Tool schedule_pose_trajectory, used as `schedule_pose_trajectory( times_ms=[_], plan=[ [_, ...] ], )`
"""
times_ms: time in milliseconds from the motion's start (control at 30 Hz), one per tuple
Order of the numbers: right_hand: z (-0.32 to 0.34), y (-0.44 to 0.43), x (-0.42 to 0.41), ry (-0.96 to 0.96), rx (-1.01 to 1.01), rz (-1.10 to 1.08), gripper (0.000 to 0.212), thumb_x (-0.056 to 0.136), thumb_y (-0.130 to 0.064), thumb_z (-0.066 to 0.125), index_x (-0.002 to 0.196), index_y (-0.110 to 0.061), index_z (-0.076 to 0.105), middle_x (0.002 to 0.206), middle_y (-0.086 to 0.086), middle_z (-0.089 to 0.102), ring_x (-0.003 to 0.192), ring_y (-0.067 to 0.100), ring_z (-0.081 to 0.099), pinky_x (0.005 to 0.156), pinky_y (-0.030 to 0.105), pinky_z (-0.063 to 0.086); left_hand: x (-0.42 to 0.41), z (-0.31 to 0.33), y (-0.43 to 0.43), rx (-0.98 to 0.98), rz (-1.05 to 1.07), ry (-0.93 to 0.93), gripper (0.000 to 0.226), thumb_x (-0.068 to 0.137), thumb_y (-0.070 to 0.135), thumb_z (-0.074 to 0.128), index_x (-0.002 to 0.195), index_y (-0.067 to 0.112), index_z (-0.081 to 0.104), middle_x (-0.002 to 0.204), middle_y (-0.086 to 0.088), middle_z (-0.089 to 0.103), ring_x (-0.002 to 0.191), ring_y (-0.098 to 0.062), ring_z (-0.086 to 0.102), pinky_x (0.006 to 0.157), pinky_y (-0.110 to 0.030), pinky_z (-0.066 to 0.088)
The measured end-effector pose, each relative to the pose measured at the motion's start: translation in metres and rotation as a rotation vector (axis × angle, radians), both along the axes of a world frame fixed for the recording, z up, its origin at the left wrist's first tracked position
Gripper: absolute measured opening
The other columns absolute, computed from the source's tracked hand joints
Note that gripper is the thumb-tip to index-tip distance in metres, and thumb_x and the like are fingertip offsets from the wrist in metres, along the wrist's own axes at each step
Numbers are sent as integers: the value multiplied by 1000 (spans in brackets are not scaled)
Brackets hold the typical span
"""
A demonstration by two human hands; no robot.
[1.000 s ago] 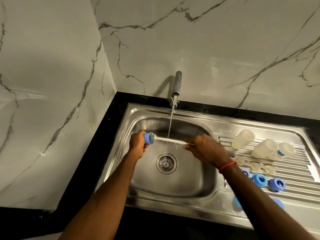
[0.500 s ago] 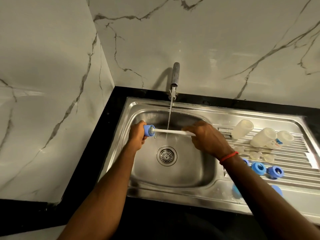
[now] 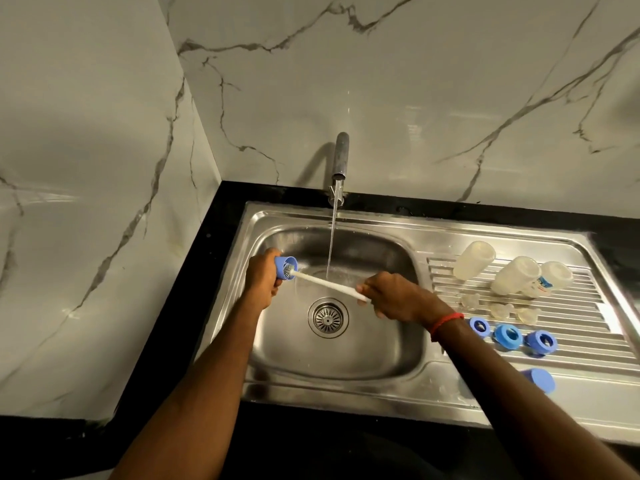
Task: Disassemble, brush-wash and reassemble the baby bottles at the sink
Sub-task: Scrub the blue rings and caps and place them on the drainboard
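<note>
The left hand (image 3: 265,282) is gripping the blue cap (image 3: 284,266) over the sink (image 3: 381,382), beside the stream (image 3: 332,230), while the right hand (image 3: 398,299) — curled round the brush (image 3: 325,281), its handle now tilting lower — is still scrubbing inside the cap.

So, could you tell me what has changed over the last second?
The right hand, gripping the brush, has dropped slightly toward the near side, so it slopes more steeply from the blue cap. Unchanged: the left hand grips the blue cap, the tap runs, the bottles on the drainboard lie unmoved.
</note>
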State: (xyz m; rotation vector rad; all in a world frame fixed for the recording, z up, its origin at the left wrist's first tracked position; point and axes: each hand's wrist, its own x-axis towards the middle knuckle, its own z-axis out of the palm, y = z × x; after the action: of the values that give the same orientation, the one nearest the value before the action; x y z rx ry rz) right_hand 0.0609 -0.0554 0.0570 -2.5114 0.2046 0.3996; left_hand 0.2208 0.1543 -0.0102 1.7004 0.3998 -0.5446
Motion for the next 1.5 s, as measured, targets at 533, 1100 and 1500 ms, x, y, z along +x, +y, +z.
schedule_pose_trajectory(
  times_ms=[533,1100,1500],
  plan=[
    [-6,7,-18,-205,-250,172,38,104,-43,43,98,-13,65,81,8,67,70,24,63,61,34,45,10,-3,-4,93,32,-114,21,87,19,60,70,7,57,61,-11,52,38,-16,42,39,-20,28],
    [-12,-29,-16,-391,-330,137,51,95,-60,40,124,-28,67,100,3,76,88,23,71,76,41,59,-9,-18,7,114,168,-102,33,91,31,51,73,7,61,80,-21,66,64,-32,60,53,-30,40],
    [-29,-29,-35,-405,21,-168,12,97,-35,62,99,-27,70,65,-11,58,58,6,54,56,15,39,-14,8,1,-846,367,241,40,92,18,71,123,-5,59,112,-23,68,100,-36,72,74,-38,63]
  ],
)
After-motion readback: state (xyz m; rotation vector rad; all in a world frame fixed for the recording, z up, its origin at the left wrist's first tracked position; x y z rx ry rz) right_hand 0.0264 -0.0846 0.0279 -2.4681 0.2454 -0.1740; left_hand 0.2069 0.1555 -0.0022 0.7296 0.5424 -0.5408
